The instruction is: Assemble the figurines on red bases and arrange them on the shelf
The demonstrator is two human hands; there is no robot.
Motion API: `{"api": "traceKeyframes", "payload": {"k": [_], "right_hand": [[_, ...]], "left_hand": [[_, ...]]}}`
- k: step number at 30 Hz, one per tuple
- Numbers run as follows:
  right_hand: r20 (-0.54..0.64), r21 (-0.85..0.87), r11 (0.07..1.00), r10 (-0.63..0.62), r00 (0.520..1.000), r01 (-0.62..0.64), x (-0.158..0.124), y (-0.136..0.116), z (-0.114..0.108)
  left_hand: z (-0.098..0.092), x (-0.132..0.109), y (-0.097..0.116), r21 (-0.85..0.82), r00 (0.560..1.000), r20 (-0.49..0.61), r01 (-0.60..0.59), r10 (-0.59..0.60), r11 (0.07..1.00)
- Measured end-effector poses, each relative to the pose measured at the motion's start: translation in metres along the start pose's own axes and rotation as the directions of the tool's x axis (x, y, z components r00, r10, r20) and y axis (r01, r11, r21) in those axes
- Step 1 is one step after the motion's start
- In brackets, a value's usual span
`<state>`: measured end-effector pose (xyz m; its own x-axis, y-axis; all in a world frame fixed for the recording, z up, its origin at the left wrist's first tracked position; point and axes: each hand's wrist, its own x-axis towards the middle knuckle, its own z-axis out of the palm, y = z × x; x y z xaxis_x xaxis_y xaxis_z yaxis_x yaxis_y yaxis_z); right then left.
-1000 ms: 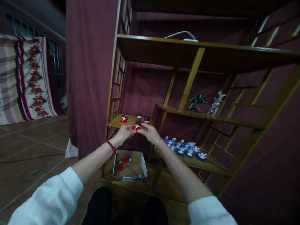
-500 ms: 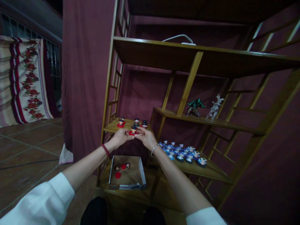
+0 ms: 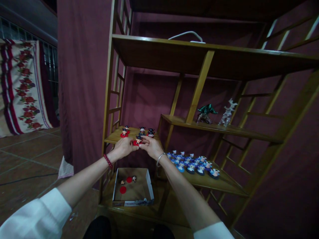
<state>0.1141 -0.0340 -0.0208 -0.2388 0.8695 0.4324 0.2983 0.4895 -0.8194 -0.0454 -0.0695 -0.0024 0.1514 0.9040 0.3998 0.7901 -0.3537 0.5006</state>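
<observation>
A small black-haired figurine (image 3: 138,140) on a red round base is held between my two hands at the front of the left shelf. My left hand (image 3: 122,147) pinches its base from the left, and my right hand (image 3: 151,146) grips it from the right. Behind them, several similar figurines (image 3: 124,132) stand upright on the wooden shelf (image 3: 113,136), one of them on a dark base (image 3: 142,130). Below my hands, an open cardboard box (image 3: 136,192) contains two figurines lying down, with red bases (image 3: 123,190) beside them.
Several blue-and-white figurines (image 3: 190,167) crowd the lower right shelf (image 3: 229,186). A green figure (image 3: 206,113) and a clear, glassy figure (image 3: 227,113) stand on the middle shelf. Above lies a white cable (image 3: 186,33). A dark reddish curtain (image 3: 82,83) hangs at left.
The view has shifted slightly, so the shelves sit a little further left. Both hands still hold the figurine at the shelf's front, and it now looks slightly tilted.
</observation>
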Motion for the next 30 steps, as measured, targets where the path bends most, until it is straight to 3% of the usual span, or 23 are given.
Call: {"api": "traceKeyframes", "payload": {"k": [6, 8, 12, 21, 30], "right_hand": [[-0.108, -0.267, 0.963, -0.074, 0.991, 0.043, -0.016, -0.010, -0.012], [-0.156, -0.439, 0.897, -0.136, 0.978, 0.055, -0.027, -0.013, -0.018], [-0.099, -0.649, 0.736, -0.331, 0.938, 0.191, -0.044, -0.012, -0.025], [-0.007, -0.685, 0.648, -0.464, 0.886, 0.334, -0.051, -0.002, -0.011], [0.008, -0.674, 0.651, -0.466, 0.885, 0.350, -0.050, 0.000, -0.005]], "left_hand": [[0.006, 0.003, 0.002, 0.104, 0.996, -0.033, 0.088, -0.086, 0.991], [0.007, 0.004, 0.002, 0.124, 0.996, -0.035, 0.092, -0.088, 0.988], [0.006, 0.006, 0.004, 0.150, 0.996, -0.022, 0.084, -0.081, 0.985], [0.002, 0.012, 0.008, 0.186, 0.995, 0.012, 0.098, -0.102, 0.978], [0.003, 0.014, 0.004, 0.190, 0.997, 0.022, 0.073, -0.079, 0.979]]}}
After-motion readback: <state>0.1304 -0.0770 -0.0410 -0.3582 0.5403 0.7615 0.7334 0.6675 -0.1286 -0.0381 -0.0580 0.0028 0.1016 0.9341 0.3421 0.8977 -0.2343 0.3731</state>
